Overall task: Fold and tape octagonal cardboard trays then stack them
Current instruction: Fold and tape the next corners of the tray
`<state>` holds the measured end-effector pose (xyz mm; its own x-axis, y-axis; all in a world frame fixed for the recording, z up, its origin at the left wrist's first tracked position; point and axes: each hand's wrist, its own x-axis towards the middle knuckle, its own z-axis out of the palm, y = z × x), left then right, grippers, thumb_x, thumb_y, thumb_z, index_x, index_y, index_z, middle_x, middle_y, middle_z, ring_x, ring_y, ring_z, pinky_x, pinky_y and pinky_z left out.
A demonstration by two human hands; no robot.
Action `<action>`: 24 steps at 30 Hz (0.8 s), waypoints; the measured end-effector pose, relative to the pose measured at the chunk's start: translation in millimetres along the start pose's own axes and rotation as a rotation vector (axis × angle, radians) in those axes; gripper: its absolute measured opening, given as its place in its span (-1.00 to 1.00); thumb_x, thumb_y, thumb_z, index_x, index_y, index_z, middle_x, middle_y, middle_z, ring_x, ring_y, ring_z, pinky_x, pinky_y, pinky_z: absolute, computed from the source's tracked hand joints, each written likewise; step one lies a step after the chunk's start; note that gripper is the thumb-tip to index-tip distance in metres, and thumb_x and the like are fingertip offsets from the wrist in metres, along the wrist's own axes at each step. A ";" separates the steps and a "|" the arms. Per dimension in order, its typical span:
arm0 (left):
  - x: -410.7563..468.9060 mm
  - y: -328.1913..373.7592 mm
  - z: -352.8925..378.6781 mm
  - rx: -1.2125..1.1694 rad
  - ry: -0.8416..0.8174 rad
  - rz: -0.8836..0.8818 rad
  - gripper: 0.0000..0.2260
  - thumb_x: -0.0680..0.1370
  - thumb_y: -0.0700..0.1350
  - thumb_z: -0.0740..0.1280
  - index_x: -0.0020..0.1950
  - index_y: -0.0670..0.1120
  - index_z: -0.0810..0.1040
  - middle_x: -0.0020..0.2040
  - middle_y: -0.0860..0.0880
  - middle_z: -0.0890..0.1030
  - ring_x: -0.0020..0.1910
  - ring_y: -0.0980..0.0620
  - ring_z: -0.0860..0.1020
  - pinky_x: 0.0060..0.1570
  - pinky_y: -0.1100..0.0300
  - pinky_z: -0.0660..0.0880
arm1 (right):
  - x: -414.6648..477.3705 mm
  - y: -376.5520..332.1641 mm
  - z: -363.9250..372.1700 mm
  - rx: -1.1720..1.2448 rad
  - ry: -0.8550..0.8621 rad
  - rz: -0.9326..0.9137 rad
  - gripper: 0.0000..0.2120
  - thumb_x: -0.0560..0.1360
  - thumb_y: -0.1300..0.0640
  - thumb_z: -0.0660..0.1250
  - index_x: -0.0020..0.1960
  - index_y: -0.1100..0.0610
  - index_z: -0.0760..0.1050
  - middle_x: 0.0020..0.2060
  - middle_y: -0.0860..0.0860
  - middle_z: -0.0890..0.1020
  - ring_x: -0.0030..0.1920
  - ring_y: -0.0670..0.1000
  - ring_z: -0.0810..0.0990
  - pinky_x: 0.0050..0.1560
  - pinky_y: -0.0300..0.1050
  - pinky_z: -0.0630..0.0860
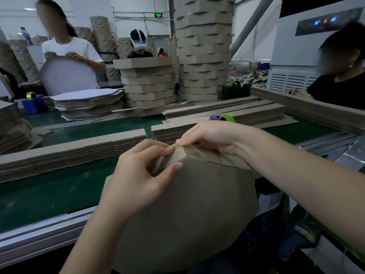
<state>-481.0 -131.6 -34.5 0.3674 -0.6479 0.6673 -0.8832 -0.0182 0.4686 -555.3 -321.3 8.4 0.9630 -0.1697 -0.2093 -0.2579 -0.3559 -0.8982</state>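
A brown octagonal cardboard tray stands tilted in front of me, its flat bottom facing the camera. My left hand pinches the tray's top corner, thumb on the bottom face and fingers on the folded side wall. My right hand reaches over from the right and pinches the same corner, where a shiny strip of clear tape lies over the joint. A tape roll on a blue dispenser sits behind my right hand on flat cardboard strips.
Stacks of flat cardboard strips lie on the green belt. Two tall stacks of finished trays stand at the back. Three other people work around the table; a blue tape dispenser sits far left.
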 end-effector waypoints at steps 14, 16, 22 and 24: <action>-2.5 -16.1 -27.9 0.028 -0.090 -0.043 -0.58 0.41 0.31 0.26 0.21 0.22 0.56 0.07 0.18 0.51 0.09 0.16 0.51 0.05 0.09 0.48 | -33.0 50.6 -31.6 -0.428 -0.015 -0.151 -0.48 0.31 -0.06 0.57 0.21 -0.12 0.48 0.07 -0.17 0.63 0.08 -0.13 0.62 0.06 -0.11 0.61; 1.3 -8.0 -29.1 0.175 -0.100 0.005 -0.58 0.43 0.31 0.24 0.19 0.17 0.57 0.12 0.17 0.49 0.11 0.12 0.51 0.07 0.06 0.49 | -35.2 47.8 -30.1 -0.446 0.041 -0.195 -0.54 0.33 -0.02 0.57 0.18 -0.08 0.51 0.04 -0.15 0.64 0.04 -0.16 0.62 0.04 -0.13 0.61; 20.1 32.1 -12.3 0.642 -0.278 0.212 -0.44 0.44 0.43 0.04 0.30 0.22 0.49 0.10 0.12 0.55 0.08 0.03 0.54 -0.02 0.12 0.45 | -35.8 18.6 -14.9 -0.570 0.087 -0.320 -0.53 0.27 -0.12 0.57 0.13 -0.14 0.53 -0.03 -0.19 0.63 -0.03 -0.21 0.60 -0.05 -0.24 0.58; 18.3 31.6 -16.9 0.535 -0.258 0.187 -0.42 0.42 0.46 0.03 0.27 0.23 0.52 0.02 0.15 0.55 -0.01 0.06 0.55 -0.18 0.11 0.49 | -42.4 14.9 -16.5 -0.455 0.050 -0.338 -0.49 0.27 -0.07 0.57 0.18 -0.15 0.51 -0.04 -0.24 0.61 -0.02 -0.21 0.60 -0.10 -0.29 0.55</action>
<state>-497.2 -131.2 2.3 0.1693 -0.8389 0.5173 -0.9740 -0.2227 -0.0425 -601.3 -334.6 10.2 0.9959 -0.0168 0.0890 0.0455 -0.7564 -0.6526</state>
